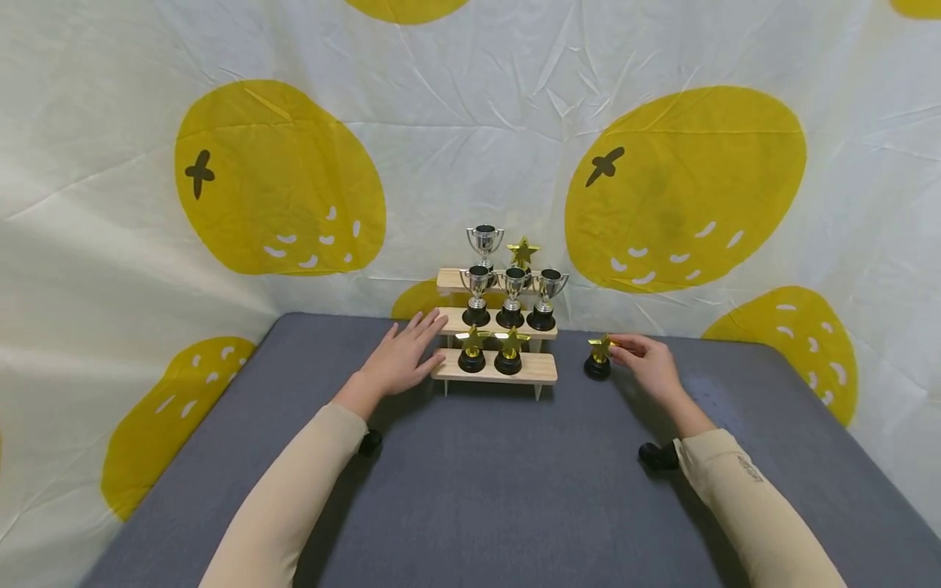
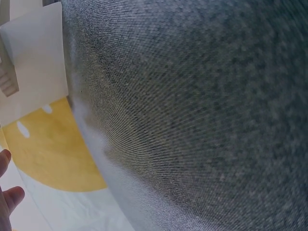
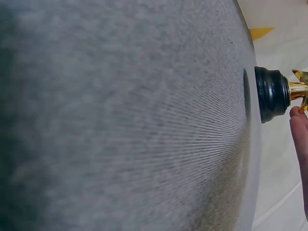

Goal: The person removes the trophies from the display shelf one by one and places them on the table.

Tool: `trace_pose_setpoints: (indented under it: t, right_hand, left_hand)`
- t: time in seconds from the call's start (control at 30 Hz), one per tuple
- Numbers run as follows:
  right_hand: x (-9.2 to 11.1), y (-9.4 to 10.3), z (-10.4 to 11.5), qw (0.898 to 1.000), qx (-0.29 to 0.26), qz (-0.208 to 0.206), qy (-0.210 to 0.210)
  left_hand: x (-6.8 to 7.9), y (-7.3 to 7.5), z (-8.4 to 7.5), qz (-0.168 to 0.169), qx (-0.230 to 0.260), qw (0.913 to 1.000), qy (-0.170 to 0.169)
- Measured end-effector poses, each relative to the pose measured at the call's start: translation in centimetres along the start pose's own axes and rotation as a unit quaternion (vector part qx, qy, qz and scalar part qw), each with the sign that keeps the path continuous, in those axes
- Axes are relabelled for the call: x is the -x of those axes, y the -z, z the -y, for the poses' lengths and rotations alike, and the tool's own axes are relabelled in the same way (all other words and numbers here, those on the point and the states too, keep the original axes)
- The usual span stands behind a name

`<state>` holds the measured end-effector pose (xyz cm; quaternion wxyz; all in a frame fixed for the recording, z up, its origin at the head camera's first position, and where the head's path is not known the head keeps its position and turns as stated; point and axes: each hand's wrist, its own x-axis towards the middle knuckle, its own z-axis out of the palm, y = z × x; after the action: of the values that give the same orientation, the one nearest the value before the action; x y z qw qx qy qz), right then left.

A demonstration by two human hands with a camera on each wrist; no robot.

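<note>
A gold star trophy (image 1: 599, 356) on a black base stands just right of the stand, pinched at its star by my right hand (image 1: 650, 366). In the right wrist view, the fingertips meet the gold part above the black base (image 3: 272, 95). My left hand (image 1: 400, 359), fingers straight and spread, rests along the left edge of a three-step wooden display stand (image 1: 540, 369). Its bottom step bears two gold star trophies (image 1: 472, 351). Three silver cup trophies (image 1: 513, 296) line the middle step. On top are another silver cup (image 1: 485, 241) and another gold star trophy (image 1: 524, 255).
The dark grey table (image 1: 500, 490) ends at the back against a white cloth (image 1: 470, 98) with large yellow fruit prints. Black wrist cameras sit at the left cuff (image 1: 371, 443) and right cuff (image 1: 657, 456).
</note>
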<state>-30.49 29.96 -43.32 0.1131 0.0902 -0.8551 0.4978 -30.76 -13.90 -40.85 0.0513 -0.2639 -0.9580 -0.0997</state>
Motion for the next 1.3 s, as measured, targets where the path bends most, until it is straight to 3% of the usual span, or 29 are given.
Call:
trace_pose_setpoints:
  t: [0.57, 0.87, 1.3]
  right_hand:
    - [-1.3, 0.0, -0.4, 0.999, 0.004, 0.027, -0.03]
    - [-1.8, 0.0, -1.0, 0.998, -0.038, 0.035, -0.035]
    - [-2.8, -0.2, -1.2, 0.997, -0.046, 0.045, -0.041]
  left_hand:
    - [0.1, -0.6, 0.0, 0.004, 0.007, 1.0, -0.001]
    - [0.2, -0.7, 0.0, 0.004, 0.005, 1.0, 0.0]
    - [0.0, -0.5, 0.0, 0.001, 0.001, 1.0, -0.001]
